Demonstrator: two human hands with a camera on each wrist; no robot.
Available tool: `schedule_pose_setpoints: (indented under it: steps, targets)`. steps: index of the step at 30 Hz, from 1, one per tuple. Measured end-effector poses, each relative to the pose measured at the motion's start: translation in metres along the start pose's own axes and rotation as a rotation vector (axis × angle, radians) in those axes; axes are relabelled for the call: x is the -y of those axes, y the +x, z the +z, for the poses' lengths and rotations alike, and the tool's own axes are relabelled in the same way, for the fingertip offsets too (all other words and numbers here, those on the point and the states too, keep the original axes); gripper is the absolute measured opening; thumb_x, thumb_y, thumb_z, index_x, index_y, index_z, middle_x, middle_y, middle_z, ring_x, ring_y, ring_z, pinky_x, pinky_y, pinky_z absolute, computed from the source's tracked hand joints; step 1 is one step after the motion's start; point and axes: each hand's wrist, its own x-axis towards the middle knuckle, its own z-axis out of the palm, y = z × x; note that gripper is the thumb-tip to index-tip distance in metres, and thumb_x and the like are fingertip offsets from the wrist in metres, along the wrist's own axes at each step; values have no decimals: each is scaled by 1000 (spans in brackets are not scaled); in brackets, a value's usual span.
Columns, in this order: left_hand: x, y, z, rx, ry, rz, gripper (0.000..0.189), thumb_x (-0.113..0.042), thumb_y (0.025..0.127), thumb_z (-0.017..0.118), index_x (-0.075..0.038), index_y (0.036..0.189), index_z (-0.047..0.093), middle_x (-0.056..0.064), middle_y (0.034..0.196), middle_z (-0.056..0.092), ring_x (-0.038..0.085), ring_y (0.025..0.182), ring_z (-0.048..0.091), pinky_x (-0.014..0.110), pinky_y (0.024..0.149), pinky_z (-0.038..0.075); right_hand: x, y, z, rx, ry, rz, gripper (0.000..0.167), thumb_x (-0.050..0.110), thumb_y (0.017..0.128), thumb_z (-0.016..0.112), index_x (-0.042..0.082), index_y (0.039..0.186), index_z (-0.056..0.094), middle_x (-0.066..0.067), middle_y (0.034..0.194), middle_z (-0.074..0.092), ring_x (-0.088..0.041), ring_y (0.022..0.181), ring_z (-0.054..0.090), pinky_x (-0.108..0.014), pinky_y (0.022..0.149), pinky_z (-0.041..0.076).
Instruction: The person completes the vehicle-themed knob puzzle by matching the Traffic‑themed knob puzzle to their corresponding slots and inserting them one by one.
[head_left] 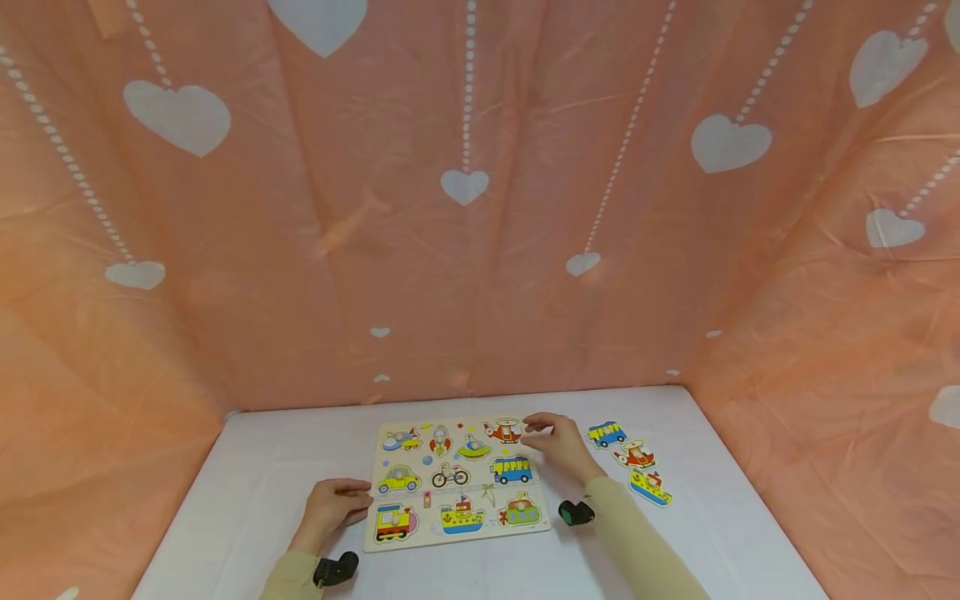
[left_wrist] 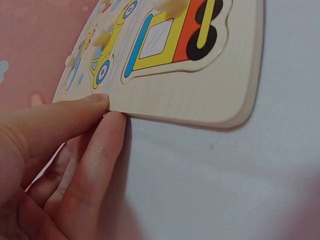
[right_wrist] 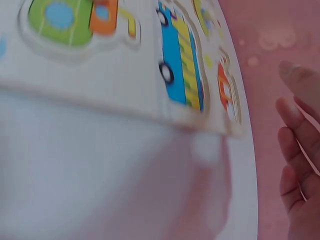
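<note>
A wooden peg puzzle board (head_left: pixel 431 458) with vehicle pictures lies on the table. My left hand (head_left: pixel 332 508) pinches its left edge between thumb and finger; the left wrist view shows the thumb (left_wrist: pixel 95 100) at the edge close to the train piece (left_wrist: pixel 165 45). Beside the board's upper right corner, my right hand (head_left: pixel 561 446) hovers near the helicopter picture (head_left: pixel 504 431). In the right wrist view its loosely bent fingers (right_wrist: pixel 295 145) hold nothing and are apart from the board. Right of this hand lie a loose bus piece (head_left: pixel 606 433), a helicopter piece (head_left: pixel 636 454) and a boat piece (head_left: pixel 649 487).
A white cloth (head_left: pixel 277 450) covers the table. Peach curtains (head_left: pixel 465 275) with white hearts enclose the back and sides. Dark wrist cameras (head_left: pixel 576 512) sit on both forearms.
</note>
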Motion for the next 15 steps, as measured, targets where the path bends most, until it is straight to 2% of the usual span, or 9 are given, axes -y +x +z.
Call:
schedule_pose_setpoints:
  steps: [4, 11, 15]
  targets:
    - [1, 0, -1, -2, -1, 4, 28, 7, 81, 69, 13, 108, 63, 13, 84, 64, 17, 69, 64, 31, 64, 58, -6, -2, -12, -51, -73, -16, 34, 17, 81, 78, 7, 112, 70, 7, 91, 67, -15, 92, 57, -40, 84, 43]
    - [2, -1, -1, 1, -9, 2, 28, 7, 81, 68, 12, 108, 63, 12, 84, 64, 16, 69, 64, 31, 64, 58, -7, -5, -34, -86, -78, 25, 35, 15, 82, 77, 5, 114, 68, 3, 95, 67, -20, 95, 56, -42, 86, 41]
    - [1, 0, 0, 3, -11, 9, 28, 7, 81, 68, 12, 108, 63, 12, 84, 64, 17, 69, 64, 31, 64, 58, -12, -8, -47, -121, -106, -6, 36, 16, 81, 78, 4, 114, 68, 0, 95, 69, -22, 94, 58, -40, 83, 43]
